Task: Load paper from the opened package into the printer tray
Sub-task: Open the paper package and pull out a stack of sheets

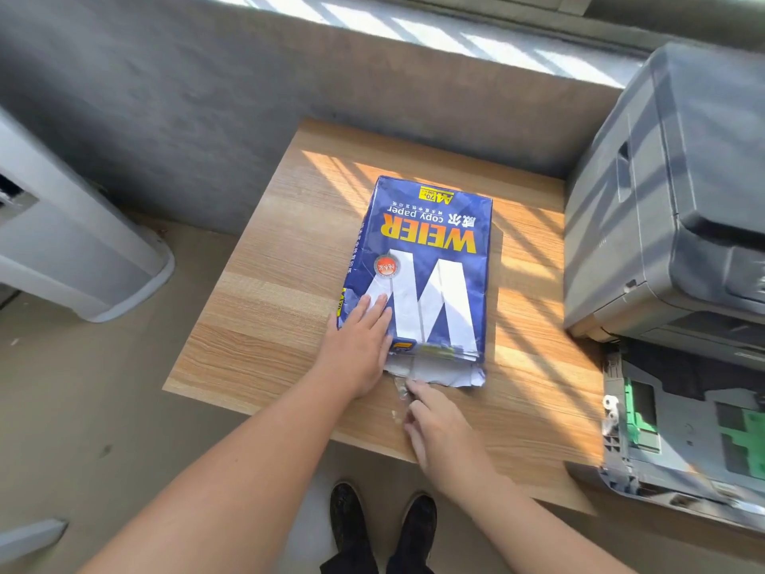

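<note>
A blue copy-paper package [426, 258] lies flat on the wooden table [269, 325], its torn open end facing me with white wrapper edges showing. My left hand [358, 345] rests flat on the package's near left corner, fingers spread. My right hand [439, 432] hovers just in front of the open end, its fingertips at the torn white flap; it is blurred. At the right stands the grey printer [670, 192], with its paper tray [683, 428] pulled out below it, green guides visible and no paper seen inside.
A grey wall runs behind the table, with a sunlit window sill above. A white appliance [74, 250] stands on the floor at the left. My dark shoes [385, 528] are below the table's near edge.
</note>
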